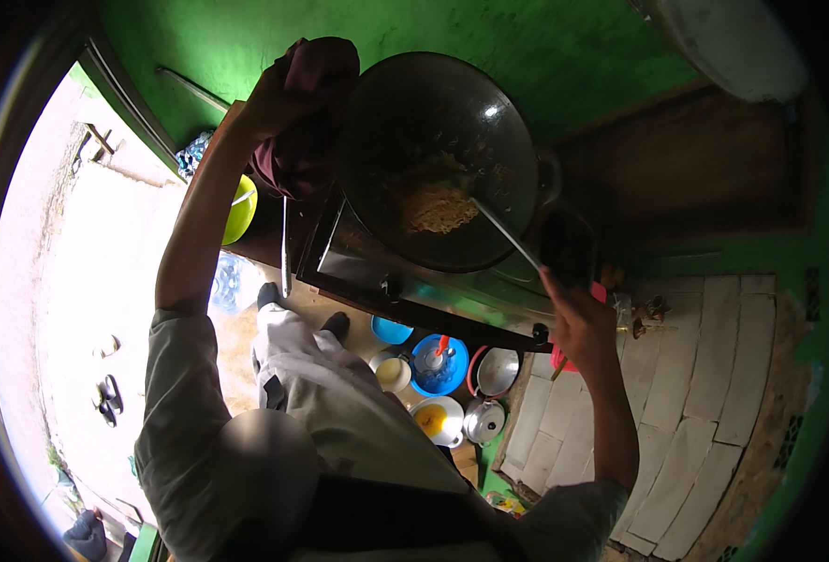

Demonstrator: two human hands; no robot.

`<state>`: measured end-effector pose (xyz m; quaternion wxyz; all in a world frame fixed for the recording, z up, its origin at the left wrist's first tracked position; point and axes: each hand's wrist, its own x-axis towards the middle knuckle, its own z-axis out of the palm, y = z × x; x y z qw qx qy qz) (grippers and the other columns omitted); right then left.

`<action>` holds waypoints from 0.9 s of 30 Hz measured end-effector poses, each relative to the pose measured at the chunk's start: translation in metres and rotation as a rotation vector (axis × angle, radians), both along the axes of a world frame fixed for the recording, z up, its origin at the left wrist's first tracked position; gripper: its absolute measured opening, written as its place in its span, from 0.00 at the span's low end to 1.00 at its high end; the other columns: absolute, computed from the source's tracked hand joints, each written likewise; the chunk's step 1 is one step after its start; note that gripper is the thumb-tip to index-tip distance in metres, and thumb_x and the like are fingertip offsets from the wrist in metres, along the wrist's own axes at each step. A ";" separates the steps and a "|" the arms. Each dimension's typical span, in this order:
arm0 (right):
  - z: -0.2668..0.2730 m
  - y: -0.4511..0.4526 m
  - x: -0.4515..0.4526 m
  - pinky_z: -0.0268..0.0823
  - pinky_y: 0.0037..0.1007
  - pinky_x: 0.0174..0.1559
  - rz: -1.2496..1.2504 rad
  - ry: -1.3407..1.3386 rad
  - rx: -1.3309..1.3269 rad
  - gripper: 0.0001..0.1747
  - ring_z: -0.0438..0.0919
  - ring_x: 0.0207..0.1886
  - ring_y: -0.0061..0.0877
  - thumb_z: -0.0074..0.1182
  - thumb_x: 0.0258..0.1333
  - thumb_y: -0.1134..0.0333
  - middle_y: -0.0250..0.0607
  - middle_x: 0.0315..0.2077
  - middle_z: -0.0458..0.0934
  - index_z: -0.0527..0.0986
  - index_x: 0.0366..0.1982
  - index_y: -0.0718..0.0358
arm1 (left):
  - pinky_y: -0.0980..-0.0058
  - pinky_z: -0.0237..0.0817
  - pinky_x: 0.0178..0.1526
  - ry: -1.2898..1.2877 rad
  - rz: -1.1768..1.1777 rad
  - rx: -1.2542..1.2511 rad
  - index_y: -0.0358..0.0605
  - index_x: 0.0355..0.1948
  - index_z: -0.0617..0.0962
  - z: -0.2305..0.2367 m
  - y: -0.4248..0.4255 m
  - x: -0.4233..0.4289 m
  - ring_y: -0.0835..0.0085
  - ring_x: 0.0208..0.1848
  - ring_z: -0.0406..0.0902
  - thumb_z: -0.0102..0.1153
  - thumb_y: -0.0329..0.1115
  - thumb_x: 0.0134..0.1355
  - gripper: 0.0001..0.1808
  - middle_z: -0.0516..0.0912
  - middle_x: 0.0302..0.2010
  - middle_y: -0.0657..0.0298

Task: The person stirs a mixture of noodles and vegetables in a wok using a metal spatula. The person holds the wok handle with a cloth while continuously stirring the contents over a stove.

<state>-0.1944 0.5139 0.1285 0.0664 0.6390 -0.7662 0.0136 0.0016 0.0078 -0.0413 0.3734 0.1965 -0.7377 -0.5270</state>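
A large dark wok (442,91) sits on a gas stove (386,263) against a green wall. A heap of cooked noodles (442,209) lies in its lower middle, with scraps of food up the side. My right hand (583,319) grips the handle of a long-handled spatula (505,228), whose tip touches the noodles. On the wok's left side, my left hand (274,102) holds a bunched maroon cloth (309,151) against the rim; the cloth hides the wok's left handle and part of my fingers.
Left of the stove are a lime-green bowl (241,211) and a long metal utensil (286,253). On the floor below stand a blue basin (439,365), a lidded pot (484,421), a white basin with yellow contents (449,430) and a large clear plastic bottle (232,281).
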 end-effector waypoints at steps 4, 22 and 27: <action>0.046 0.016 0.054 0.74 0.31 0.35 -0.306 -0.232 -0.075 0.32 0.81 0.29 0.36 0.55 0.60 0.82 0.47 0.31 0.81 0.76 0.65 0.53 | 0.67 0.61 0.72 -0.122 0.136 -0.043 0.34 0.74 0.61 0.023 0.030 0.006 0.61 0.70 0.71 0.79 0.38 0.48 0.56 0.75 0.67 0.48; 0.040 -0.070 0.141 0.75 0.37 0.33 -0.585 -0.006 0.147 0.33 0.82 0.30 0.35 0.58 0.59 0.77 0.42 0.30 0.80 0.73 0.66 0.51 | 0.61 0.53 0.77 -0.183 0.109 -0.228 0.29 0.74 0.58 -0.023 0.066 0.027 0.54 0.78 0.59 0.75 0.40 0.50 0.56 0.64 0.74 0.42; 0.034 -0.060 0.152 0.73 0.37 0.30 -0.757 -0.056 -0.026 0.34 0.81 0.26 0.36 0.57 0.59 0.72 0.44 0.25 0.79 0.71 0.69 0.47 | 0.57 0.65 0.70 -0.341 0.174 -0.599 0.33 0.76 0.51 -0.038 0.069 0.040 0.43 0.72 0.65 0.62 0.49 0.64 0.51 0.62 0.72 0.35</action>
